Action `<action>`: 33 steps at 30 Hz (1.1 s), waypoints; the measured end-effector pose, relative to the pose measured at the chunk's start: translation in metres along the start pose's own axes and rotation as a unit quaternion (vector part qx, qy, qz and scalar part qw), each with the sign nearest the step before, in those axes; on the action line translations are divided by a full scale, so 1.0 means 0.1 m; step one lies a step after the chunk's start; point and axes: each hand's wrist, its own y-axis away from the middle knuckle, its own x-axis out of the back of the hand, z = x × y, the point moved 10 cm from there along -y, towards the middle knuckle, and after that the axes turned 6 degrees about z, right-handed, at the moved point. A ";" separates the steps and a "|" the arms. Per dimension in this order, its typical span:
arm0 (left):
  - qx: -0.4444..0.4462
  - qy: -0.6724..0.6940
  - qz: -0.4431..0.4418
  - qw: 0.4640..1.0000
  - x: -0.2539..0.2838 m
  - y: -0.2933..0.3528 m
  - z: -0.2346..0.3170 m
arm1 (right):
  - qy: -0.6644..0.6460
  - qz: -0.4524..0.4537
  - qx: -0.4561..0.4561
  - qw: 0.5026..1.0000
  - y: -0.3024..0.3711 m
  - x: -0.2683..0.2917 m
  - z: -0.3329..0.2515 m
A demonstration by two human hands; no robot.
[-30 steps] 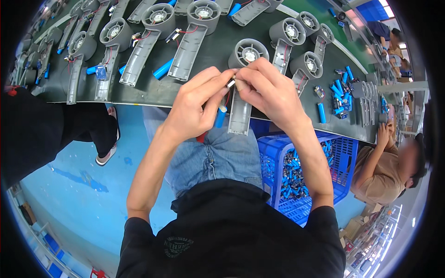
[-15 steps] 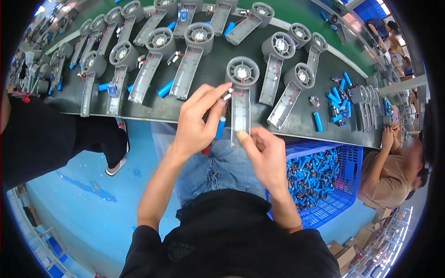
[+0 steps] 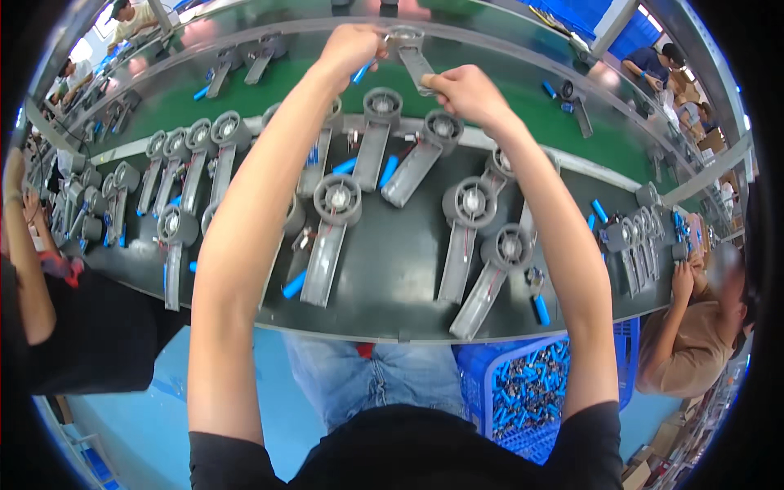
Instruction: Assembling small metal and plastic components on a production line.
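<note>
Both my arms reach far forward over the bench to the green strip. My right hand (image 3: pixel 472 94) pinches the handle end of a grey fan housing (image 3: pixel 415 61), a round fan ring with an open trough-shaped handle. Beside the ring, my left hand (image 3: pixel 349 55) is closed, its fingertips hiding most of what they hold. A blue battery cell (image 3: pixel 363 72) hangs just under those fingers. More grey fan housings (image 3: pixel 327 253) lie on the dark bench between and beside my forearms, several with red wires and blue cells next to them.
A blue crate (image 3: pixel 482 384) full of blue cells stands below the bench edge at my right. A raised pale rail (image 3: pixel 604 175) separates the dark bench (image 3: pixel 392 286) from the green strip (image 3: pixel 302 90). Co-workers sit close on both sides; a brown-sleeved person (image 3: pixel 690 351) is at right.
Both hands have moved forward from the near bench edge to the green strip, carrying the fan housing and blue cell. The bench now appears lower in view.
</note>
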 end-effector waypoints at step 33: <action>-0.250 -0.425 -0.388 0.779 -1.43 1.91 0.46 | 0.140 0.223 -0.112 0.958 3.28 1.26 1.02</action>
